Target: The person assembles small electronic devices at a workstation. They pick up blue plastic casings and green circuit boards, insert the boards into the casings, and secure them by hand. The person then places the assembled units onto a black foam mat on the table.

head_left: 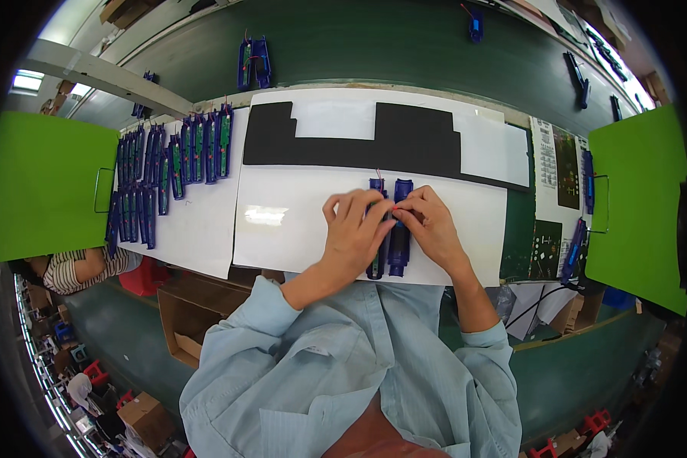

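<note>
Factory bench, white sheet (298, 221) | left hand (355, 229) and right hand (429, 221) pinched on twin blue plastic housings (398, 252) | risk: thin red wire (379, 175) snags, housings slip apart

casing (398, 229) on sheet (282, 221), casing rows (168, 168) left

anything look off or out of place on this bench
Nothing stands out. Both hands, left hand and right hand, rest on a blue two-part housing lying straight on the white sheet. The finished blue units sit in tidy rows at left.
</note>
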`<state>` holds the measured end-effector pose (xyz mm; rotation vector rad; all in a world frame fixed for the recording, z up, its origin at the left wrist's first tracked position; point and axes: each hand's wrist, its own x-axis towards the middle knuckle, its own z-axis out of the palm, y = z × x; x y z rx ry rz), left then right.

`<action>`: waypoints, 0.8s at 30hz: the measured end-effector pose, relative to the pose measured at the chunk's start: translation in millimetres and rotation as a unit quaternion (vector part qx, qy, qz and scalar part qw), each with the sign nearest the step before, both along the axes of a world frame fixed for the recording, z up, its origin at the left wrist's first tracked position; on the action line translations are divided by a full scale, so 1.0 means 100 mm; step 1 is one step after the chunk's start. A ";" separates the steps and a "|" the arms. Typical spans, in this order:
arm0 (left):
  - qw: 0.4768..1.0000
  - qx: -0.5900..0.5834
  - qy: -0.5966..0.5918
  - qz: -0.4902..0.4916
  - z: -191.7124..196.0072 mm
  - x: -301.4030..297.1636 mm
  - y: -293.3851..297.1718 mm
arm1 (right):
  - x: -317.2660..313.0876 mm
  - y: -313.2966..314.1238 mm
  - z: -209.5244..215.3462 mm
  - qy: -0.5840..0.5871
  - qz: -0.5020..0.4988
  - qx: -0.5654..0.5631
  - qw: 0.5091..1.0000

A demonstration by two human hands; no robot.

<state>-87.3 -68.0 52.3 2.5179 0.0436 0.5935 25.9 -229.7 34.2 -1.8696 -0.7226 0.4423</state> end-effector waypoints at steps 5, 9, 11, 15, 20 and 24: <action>1.000 -0.013 -0.002 0.005 -0.11 0.10 0.09 | -0.06 0.03 0.00 0.034 -0.005 0.017 0.999; 0.992 -0.119 0.024 0.027 -0.16 0.06 0.09 | -0.15 0.04 -0.14 0.166 -0.054 0.115 0.978; 0.981 -0.183 0.048 0.037 -0.20 0.02 0.05 | -0.18 0.02 -0.22 0.176 -0.057 0.101 0.978; 0.961 -0.263 0.069 0.046 -0.26 -0.10 -0.03 | -0.25 -0.02 -0.22 0.230 -0.060 0.125 0.963; 0.992 -0.103 0.030 0.072 -0.19 -0.33 -0.13 | -0.28 -0.07 0.04 -0.046 -0.010 0.027 0.999; 0.996 -0.021 0.060 0.066 -0.21 -0.50 -0.17 | -0.21 0.00 0.17 -0.176 0.076 0.017 0.981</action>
